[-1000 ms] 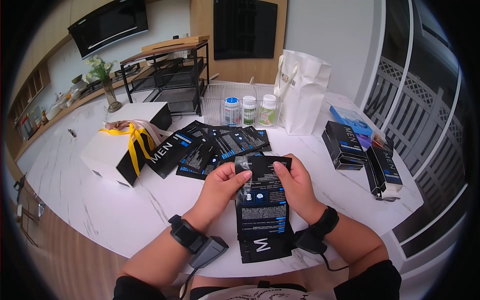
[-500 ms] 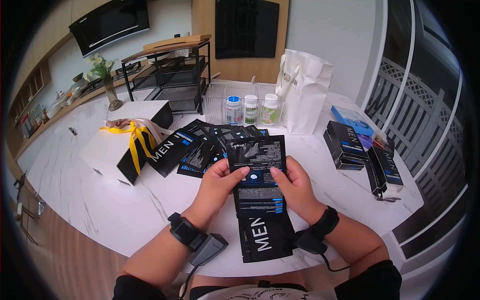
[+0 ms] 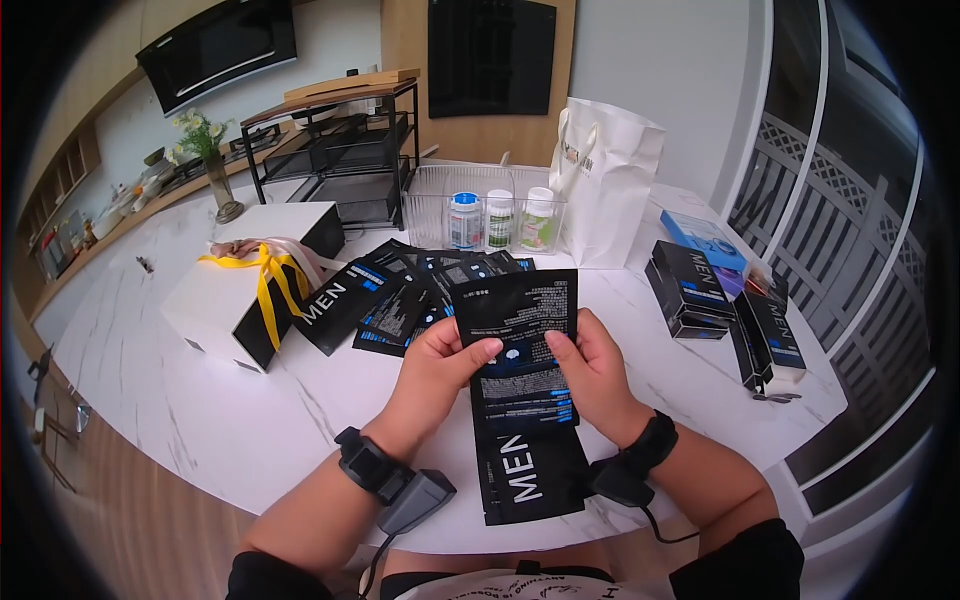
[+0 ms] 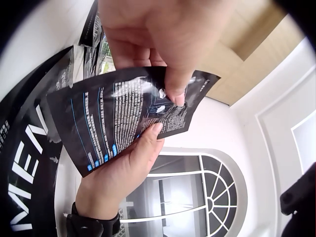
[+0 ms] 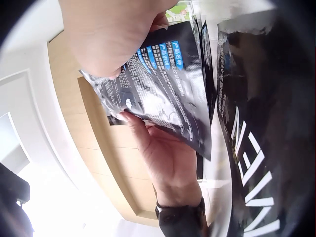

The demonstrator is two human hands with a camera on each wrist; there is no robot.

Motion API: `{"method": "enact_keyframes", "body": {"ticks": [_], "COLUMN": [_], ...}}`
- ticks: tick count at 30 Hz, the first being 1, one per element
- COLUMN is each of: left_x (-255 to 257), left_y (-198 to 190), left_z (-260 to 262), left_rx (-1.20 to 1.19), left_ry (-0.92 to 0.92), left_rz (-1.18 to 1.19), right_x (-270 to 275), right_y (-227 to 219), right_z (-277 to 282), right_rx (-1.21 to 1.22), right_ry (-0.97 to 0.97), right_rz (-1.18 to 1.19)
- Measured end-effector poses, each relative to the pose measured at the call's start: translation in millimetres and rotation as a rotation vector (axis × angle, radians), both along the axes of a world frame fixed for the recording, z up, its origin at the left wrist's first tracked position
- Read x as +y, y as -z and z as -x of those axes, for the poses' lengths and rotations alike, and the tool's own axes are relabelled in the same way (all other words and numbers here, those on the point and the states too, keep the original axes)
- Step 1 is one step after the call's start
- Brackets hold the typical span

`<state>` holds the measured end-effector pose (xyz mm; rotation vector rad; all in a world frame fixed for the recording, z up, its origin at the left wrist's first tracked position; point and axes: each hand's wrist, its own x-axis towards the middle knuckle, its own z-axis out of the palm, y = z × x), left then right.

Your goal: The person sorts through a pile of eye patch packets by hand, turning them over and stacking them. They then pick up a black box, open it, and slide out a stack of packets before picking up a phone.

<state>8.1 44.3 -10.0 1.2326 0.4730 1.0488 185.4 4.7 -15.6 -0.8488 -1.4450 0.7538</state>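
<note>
Both hands hold up one black foil sachet with fine white print, blue labels and a small round picture. My left hand pinches its left edge, thumb across the printed face. On the opposite edge my right hand pinches it the same way, as the thumb in the left wrist view also shows. Below it, flat near the table's front edge, lies a second black sachet marked MEN, its upper part hidden behind the held one. The fingers behind the held sachet are mostly hidden.
A fanned pile of black sachets lies beyond the hands, beside a white box with yellow ribbon. Behind stand a clear bin with bottles, a white paper bag and a black rack. Black MEN boxes sit at right.
The held sachet has risen and slid upward through the hands, uncovering more of the MEN sachet below. Over the last half second it has tilted slightly. The other things stay put.
</note>
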Motion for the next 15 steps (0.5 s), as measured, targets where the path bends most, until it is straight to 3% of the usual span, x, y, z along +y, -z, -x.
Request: {"method": "enact_keyframes", "body": {"ticks": [4, 7, 12, 15], "left_x": [5, 3, -5, 1], "left_y": [4, 2, -6, 5], "left_z": [1, 1, -3, -4], "left_rx": [0.018, 0.013, -0.095, 0.024], "left_ry": [-0.044, -0.028, 0.011, 0.095], "left_rz": [0.022, 0.014, 0.092, 0.076], "right_x": [-7, -6, 4, 4], "right_y": [3, -8, 0, -4], "right_z": [1, 5, -2, -2], "right_rx": [-0.151, 0.004, 0.068, 0.165], "right_ry": [-0.018, -0.017, -0.008, -0.006], "right_rz": [-0.041, -0.007, 0.017, -0.006]}}
